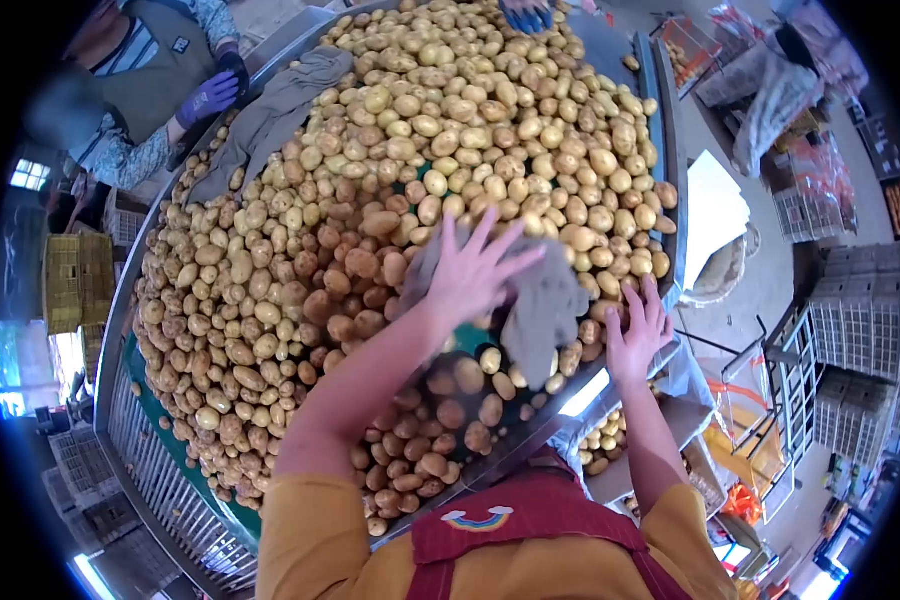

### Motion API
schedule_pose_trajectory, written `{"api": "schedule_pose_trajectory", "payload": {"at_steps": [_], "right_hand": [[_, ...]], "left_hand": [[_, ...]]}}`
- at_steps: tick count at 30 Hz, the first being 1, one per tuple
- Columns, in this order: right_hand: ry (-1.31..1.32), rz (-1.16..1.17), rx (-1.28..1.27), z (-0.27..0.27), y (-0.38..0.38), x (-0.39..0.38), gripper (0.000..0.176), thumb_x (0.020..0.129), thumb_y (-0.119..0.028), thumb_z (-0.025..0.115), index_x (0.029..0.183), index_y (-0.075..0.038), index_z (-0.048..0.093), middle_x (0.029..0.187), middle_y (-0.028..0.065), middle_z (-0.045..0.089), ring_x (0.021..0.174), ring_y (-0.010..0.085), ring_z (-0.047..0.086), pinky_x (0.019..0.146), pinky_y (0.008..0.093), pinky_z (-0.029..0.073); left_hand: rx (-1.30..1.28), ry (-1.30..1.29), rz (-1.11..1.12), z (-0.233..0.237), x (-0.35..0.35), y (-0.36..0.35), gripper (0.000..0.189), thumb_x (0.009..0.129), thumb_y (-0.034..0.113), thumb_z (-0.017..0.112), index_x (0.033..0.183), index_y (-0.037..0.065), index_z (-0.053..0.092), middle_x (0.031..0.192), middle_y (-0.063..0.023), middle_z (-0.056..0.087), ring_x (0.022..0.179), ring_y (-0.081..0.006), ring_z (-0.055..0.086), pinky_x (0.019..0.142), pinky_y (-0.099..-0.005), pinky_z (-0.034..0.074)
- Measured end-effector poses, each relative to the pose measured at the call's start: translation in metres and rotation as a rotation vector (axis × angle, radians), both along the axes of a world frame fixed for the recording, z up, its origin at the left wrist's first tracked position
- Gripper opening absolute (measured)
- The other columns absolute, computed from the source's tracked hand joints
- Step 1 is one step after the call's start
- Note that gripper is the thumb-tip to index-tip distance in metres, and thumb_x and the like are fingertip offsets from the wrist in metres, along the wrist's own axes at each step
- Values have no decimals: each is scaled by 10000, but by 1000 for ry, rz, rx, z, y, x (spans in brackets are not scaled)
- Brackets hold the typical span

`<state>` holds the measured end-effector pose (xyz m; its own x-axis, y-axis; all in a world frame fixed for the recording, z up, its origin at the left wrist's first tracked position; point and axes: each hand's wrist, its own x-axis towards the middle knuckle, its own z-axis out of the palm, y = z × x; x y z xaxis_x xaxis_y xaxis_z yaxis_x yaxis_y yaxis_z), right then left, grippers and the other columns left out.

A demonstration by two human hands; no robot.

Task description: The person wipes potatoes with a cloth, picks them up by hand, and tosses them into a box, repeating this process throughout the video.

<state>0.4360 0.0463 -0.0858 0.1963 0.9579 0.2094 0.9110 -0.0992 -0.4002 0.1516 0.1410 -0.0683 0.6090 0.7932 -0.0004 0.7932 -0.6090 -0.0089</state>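
Spreads the bare left hand [475,275], with fingers apart, over a crumpled grey-brown cloth [545,325] among heaped yellow-brown potatoes [450,110]. Rests the bare right hand [638,332], fingers parted, near the metal-rimmed green table's [473,343] edge. Far right: stacked pale plastic crates [858,315].

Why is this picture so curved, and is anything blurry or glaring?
Head view: the table edges bow, suggesting a very wide lens; corners are black; a lower-left light glares white; potatoes below the left hand look smeared, perhaps by motion.
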Motion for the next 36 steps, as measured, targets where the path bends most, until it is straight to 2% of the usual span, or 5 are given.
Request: {"api": "schedule_pose_trajectory", "payload": {"at_steps": [9,15,22,30,36], "right_hand": [[-152,8,12,1,-1,-1,647,881,-381,663,1454,-137,486,1587,105,380,1472,273,331,1164,544,145],[-28,835,-41,76,6,-91,878,763,-546,750,1473,-107,475,1516,121,474,1439,285,395,1183,557,147],[-247,1001,-219,62,40,-107,270,800,-146,722,1060,-86,683,1026,106,649,981,331,621,832,404,514],[839,697,-387,163,119,-119,175,958,-120,576,1123,-62,590,994,-8,555,962,98,520,860,249,438],[602,1052,-37,292,191,-177,427,875,-231,767,1236,-51,626,1143,37,673,1053,129,603,961,275,472]], "left_hand": [[-86,-138,192,-10,11,-43,817,876,616,579,1586,291,340,1677,-38,233,1556,-366,127,1063,-852,52],[-32,-338,53,-22,-35,-159,919,751,545,746,1539,210,415,1588,-51,382,1464,-311,338,1115,-708,226],[-70,-403,876,1,-74,-178,702,724,389,748,1332,88,567,1585,-177,319,1471,-445,231,1157,-579,181],[-649,-1346,950,107,-135,-123,365,868,25,628,1230,40,576,1027,-82,637,925,-181,640,814,-314,547],[144,-1203,485,210,-220,-38,475,900,183,667,1346,38,591,1141,-114,697,1038,-154,640,868,-316,530]]}}
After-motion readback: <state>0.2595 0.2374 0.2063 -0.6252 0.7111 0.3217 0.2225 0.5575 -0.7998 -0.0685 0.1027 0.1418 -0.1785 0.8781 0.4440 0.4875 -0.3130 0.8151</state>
